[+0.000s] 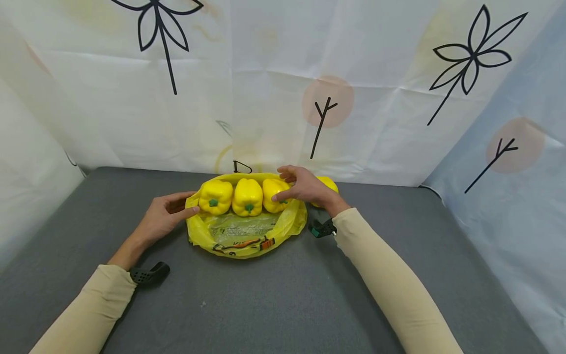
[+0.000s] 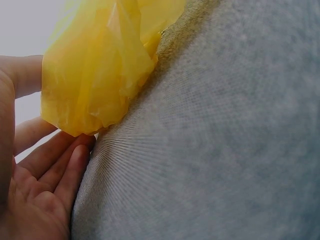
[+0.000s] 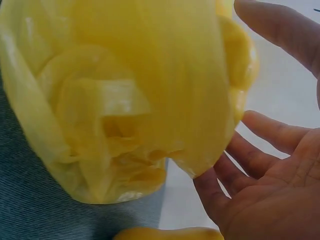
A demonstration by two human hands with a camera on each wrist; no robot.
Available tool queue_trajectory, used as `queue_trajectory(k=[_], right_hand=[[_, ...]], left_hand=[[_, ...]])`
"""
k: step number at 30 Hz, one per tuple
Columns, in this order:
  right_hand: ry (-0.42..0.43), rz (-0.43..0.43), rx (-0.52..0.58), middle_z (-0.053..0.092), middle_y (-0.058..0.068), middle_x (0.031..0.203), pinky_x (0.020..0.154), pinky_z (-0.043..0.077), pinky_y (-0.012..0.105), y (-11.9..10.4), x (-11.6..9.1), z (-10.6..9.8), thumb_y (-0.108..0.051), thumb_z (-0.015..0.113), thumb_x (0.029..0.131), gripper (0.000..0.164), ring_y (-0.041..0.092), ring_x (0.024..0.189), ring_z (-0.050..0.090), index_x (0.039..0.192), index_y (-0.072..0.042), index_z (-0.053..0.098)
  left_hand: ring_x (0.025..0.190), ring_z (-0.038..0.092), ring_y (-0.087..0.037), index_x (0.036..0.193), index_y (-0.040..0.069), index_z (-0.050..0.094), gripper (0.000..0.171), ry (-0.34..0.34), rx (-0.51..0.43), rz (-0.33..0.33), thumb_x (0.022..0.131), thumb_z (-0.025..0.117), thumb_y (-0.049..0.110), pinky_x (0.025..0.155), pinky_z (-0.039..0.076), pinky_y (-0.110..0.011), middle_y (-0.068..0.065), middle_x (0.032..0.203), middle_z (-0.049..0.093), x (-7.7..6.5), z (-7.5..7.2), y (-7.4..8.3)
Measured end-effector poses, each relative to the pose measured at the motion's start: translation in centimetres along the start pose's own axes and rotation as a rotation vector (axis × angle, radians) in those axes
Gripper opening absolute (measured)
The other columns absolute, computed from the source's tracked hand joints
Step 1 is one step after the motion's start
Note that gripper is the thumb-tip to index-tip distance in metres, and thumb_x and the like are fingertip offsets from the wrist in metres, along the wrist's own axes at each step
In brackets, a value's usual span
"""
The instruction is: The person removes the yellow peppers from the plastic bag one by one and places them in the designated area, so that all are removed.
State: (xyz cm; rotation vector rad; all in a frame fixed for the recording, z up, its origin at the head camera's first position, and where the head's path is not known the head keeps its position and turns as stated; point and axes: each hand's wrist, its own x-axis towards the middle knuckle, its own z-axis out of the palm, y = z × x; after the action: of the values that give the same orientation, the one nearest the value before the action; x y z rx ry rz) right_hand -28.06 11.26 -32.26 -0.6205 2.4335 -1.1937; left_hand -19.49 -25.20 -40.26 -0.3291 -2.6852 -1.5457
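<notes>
A yellow plastic bag (image 1: pixel 240 252) lies with its mouth spread on the grey table, and three yellow bell peppers sit in a row along its far side: a left pepper (image 1: pixel 215 196), a middle pepper (image 1: pixel 247 196) and a right pepper (image 1: pixel 272 189). My left hand (image 1: pixel 161 216) touches the bag's left edge, its fingers fairly straight and their tips partly hidden behind plastic. Over the right pepper reaches my right hand (image 1: pixel 307 187), thumb and fingers spread apart; in the right wrist view its fingers (image 3: pixel 280 135) are extended beside the bag.
Another yellow bell pepper (image 1: pixel 328 184) stands on the table (image 1: pixel 265 305) right of the bag, partly hidden by the right hand. A white patterned curtain (image 1: pixel 265 98) rises behind the table's far edge and along the sides.
</notes>
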Motion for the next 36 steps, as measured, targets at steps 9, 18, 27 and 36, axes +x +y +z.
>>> queue_trajectory(k=[9, 18, 27, 36], right_hand=[[-0.021, 0.018, -0.010, 0.039, 0.015, 0.158, 0.116, 0.035, 0.043, 0.7, 0.3, 0.8, -0.027, 0.083, 0.087, 0.088, 0.030, 0.145, 0.036, 0.157, -0.003, 0.035], [-0.033, 0.058, -0.121, 0.040, 0.013, 0.156, 0.105, 0.043, 0.043, 0.9, 0.6, 1.4, -0.035, 0.084, 0.084, 0.095, 0.029, 0.130, 0.047, 0.159, -0.009, 0.033], [-0.037, 0.057, -0.156, 0.042, 0.012, 0.153, 0.104, 0.043, 0.044, 1.0, 0.7, 1.9, -0.039, 0.083, 0.085, 0.097, 0.028, 0.127, 0.049, 0.160, -0.009, 0.030], [0.019, 0.065, -0.143, 0.046, 0.012, 0.149, 0.102, 0.045, 0.043, 0.5, 0.4, 2.0, -0.040, 0.085, 0.083, 0.099, 0.028, 0.122, 0.052, 0.159, -0.008, 0.030]], left_hand=[[0.129, 0.053, -0.040, 0.150, 0.001, 0.048, 0.059, -0.003, -0.012, -0.001, 0.102, 0.065, 0.031, 0.086, 0.047, -0.010, -0.024, 0.145, 0.053, -0.1, -0.1, 0.2], [0.129, 0.053, -0.039, 0.150, 0.003, 0.049, 0.058, -0.003, -0.009, -0.010, 0.102, 0.065, 0.031, 0.086, 0.047, -0.010, -0.022, 0.145, 0.053, -0.1, -0.2, 0.2], [0.129, 0.054, -0.039, 0.150, 0.002, 0.048, 0.057, -0.004, -0.007, -0.009, 0.102, 0.065, 0.028, 0.086, 0.047, -0.011, -0.024, 0.145, 0.053, -0.1, -0.3, 0.3], [0.130, 0.053, -0.040, 0.151, 0.001, 0.047, 0.058, -0.011, -0.007, -0.013, 0.102, 0.065, 0.027, 0.085, 0.046, -0.009, -0.025, 0.146, 0.051, -0.1, -0.2, 0.2]])
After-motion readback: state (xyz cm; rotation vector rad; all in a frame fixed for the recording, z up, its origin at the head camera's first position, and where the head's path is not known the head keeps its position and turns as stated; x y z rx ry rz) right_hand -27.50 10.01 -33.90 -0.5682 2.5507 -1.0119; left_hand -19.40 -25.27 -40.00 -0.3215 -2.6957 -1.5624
